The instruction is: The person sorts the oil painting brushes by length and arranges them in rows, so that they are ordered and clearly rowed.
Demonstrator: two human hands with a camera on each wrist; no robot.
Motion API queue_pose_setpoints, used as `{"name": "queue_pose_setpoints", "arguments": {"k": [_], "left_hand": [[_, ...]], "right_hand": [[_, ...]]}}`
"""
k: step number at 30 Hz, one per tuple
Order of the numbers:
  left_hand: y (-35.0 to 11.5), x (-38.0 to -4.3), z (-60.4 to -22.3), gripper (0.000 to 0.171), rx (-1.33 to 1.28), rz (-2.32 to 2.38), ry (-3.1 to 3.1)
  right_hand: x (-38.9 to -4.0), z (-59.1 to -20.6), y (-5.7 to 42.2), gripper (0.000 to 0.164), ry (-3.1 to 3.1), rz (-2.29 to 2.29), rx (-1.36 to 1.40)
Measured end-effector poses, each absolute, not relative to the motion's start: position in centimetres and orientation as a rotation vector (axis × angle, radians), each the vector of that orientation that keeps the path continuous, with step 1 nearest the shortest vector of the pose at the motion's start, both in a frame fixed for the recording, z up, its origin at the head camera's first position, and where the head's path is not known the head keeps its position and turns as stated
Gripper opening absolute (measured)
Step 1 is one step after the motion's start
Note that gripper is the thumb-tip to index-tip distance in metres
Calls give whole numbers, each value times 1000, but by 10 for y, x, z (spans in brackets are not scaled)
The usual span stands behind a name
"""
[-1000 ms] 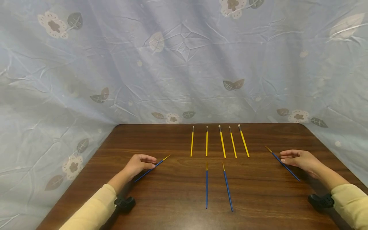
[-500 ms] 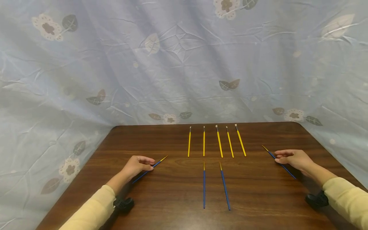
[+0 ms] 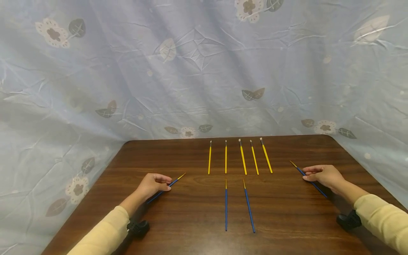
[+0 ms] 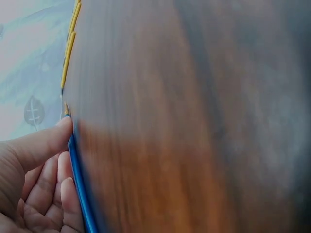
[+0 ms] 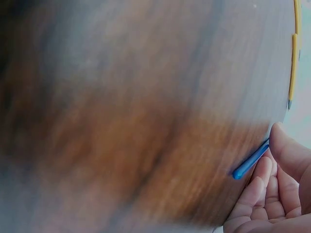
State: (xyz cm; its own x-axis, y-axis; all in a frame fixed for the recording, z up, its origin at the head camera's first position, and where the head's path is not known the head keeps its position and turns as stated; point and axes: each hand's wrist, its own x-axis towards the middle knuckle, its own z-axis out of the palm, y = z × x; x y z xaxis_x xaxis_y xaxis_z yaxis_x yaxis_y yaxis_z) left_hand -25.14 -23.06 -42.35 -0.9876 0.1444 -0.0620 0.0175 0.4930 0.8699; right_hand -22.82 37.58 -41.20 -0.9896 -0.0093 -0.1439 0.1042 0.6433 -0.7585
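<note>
Near the table's left side, my left hand (image 3: 153,186) pinches a slim blue paintbrush (image 3: 156,196) between thumb and fingers. Its golden tip slants up to the right, away from me. The left wrist view shows the thumb on the blue handle (image 4: 81,187), with the fingers curled beneath. On the right side, my right hand (image 3: 325,176) pinches a second blue paintbrush (image 3: 318,189), its tip slanting up to the left. In the right wrist view, the blue handle's rounded end (image 5: 238,173) sticks out from the fingers. Both brushes lie at or just above the tabletop; I cannot tell which.
Two more blue paintbrushes, one upright in view (image 3: 226,209) and one tilted (image 3: 249,205), lie mid-table between the hands. Behind them several yellow paintbrushes (image 3: 243,159) form a row near the back edge of the brown table (image 3: 191,226). A patterned cloth (image 3: 134,71) hangs behind.
The right hand has shifted slightly left, its fingers closing in on its blue paintbrush. The left hand has hardly moved. The whole view has turned a little, so the scene sits slightly further left.
</note>
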Motion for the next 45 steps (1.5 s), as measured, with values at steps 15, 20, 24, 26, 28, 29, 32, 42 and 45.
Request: {"name": "queue_pose_setpoints", "arguments": {"k": [15, 20, 24, 26, 28, 29, 32, 42, 45], "left_hand": [[-227, -252, -426, 22, 123, 1523, 2632], [-227, -253, -426, 20, 131, 1508, 2651], [-226, -253, -425, 18, 129, 1505, 2665], [-226, -253, -425, 17, 119, 1498, 2671], [-225, -253, -426, 16, 108, 1482, 2684], [-225, -253, -425, 16, 103, 1474, 2690], [-225, -253, -425, 14, 84, 1449, 2705], [-223, -250, -417, 12, 62, 1376, 2713], [-223, -250, -415, 11, 71, 1384, 2697]], "right_hand": [[-229, -411, 376, 54, 2757, -1244, 82], [-229, -409, 376, 53, 2787, -1208, 93], [-228, -407, 374, 53, 2830, -1173, 82], [-229, -407, 373, 50, 2860, -1153, 77], [-229, -408, 372, 48, 2886, -1138, 76], [-229, -409, 372, 47, 2893, -1136, 77], [-229, -410, 371, 44, 2898, -1138, 86], [-232, -406, 373, 41, 2818, -1177, 97], [-233, -405, 376, 41, 2790, -1176, 91]]}}
